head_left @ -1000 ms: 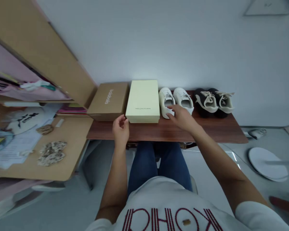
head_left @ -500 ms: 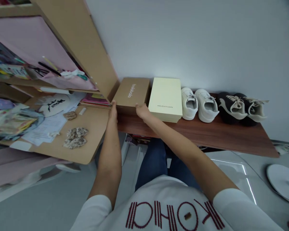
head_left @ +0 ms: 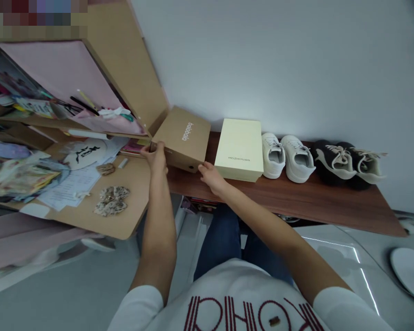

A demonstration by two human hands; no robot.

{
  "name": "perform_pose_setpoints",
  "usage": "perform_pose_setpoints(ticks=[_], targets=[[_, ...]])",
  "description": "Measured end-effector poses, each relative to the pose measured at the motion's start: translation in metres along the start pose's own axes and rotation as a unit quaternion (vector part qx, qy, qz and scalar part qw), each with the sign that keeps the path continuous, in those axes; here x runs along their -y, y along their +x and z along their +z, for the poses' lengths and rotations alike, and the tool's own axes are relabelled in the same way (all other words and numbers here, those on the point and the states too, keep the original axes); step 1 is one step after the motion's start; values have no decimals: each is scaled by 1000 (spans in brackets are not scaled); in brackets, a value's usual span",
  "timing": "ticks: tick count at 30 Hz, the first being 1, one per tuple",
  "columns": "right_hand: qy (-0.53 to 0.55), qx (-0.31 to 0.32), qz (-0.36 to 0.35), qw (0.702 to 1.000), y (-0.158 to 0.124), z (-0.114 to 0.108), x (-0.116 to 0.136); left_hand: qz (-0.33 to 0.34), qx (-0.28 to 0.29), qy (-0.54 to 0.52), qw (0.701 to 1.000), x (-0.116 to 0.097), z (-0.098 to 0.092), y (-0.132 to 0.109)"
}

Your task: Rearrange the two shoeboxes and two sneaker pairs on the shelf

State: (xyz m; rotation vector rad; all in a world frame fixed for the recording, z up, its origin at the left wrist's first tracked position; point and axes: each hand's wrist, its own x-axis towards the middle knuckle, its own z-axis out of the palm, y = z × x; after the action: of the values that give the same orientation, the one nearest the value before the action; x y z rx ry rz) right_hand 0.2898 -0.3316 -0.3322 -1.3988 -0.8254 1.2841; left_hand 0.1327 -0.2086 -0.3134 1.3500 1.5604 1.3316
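Note:
A brown cardboard shoebox [head_left: 184,135] with white lettering sits turned at an angle on the dark wooden bench [head_left: 262,195], against the side of the desk. My left hand [head_left: 157,157] grips its front left corner, thumb and fingers around the edge. At the front right corner, my right hand [head_left: 212,177] holds the lower edge with its fingers curled in. A pale yellow shoebox [head_left: 239,145] lies just to the right, apart from the brown one. The undersides of my fingers are hidden.
White sneakers [head_left: 298,158] and black-and-cream shoes [head_left: 340,163] stand along the bench to the right. At left is a desk [head_left: 138,197] with a scrunchie [head_left: 112,201], a white cap [head_left: 86,154], papers and plastic bags. A wall [head_left: 279,64] rises behind the bench.
The brown shoebox has turned, its front right corner swinging toward me and its left side nearer the desk. A wider gap separates it from the yellow box. Both hands stayed on it.

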Motion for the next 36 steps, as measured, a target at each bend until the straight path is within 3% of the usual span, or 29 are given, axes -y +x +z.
perform_pose_setpoints(ticks=[3, 6, 10, 13, 16, 19, 21, 24, 26, 28, 31, 33, 36], targets=[[-12, 32, -5, 999, -34, -28, -13, 175, -51, 147, 972, -24, -4, -20], [-41, 44, -37, 997, -62, -70, -22, 275, 43, 260, 925, -31, -5, -38], [-56, 45, -76, 995, -84, -116, -18, 319, 177, 339, 867, -11, 7, -52], [-73, 28, -87, 993, -95, -136, -8, 330, 223, 368, 841, 11, 19, -63], [-117, -44, -142, 982, -97, -154, 0, 341, 244, 368, 830, 23, 26, -78], [-169, -188, -214, 944, -86, -172, -1, 346, 244, 323, 846, 27, 35, -101], [-180, -251, -209, 928, -71, -181, -5, 309, 225, 251, 889, 27, 51, -119], [-162, -221, -134, 952, -41, -186, -13, 133, 186, 104, 968, 28, 88, -142], [-135, -182, -87, 970, -26, -184, -18, 19, 184, 27, 982, 26, 113, -149], [-99, -169, -51, 979, -18, -180, -24, -28, 183, -11, 983, 20, 128, -148], [-12, -150, -13, 989, -20, -170, -31, 11, 145, -5, 989, -1, 129, -141], [61, -107, 14, 992, -25, -159, -34, 89, 87, 39, 991, -24, 121, -140], [117, -57, 45, 991, -29, -140, -31, 215, 24, 122, 969, -63, 115, -150]])
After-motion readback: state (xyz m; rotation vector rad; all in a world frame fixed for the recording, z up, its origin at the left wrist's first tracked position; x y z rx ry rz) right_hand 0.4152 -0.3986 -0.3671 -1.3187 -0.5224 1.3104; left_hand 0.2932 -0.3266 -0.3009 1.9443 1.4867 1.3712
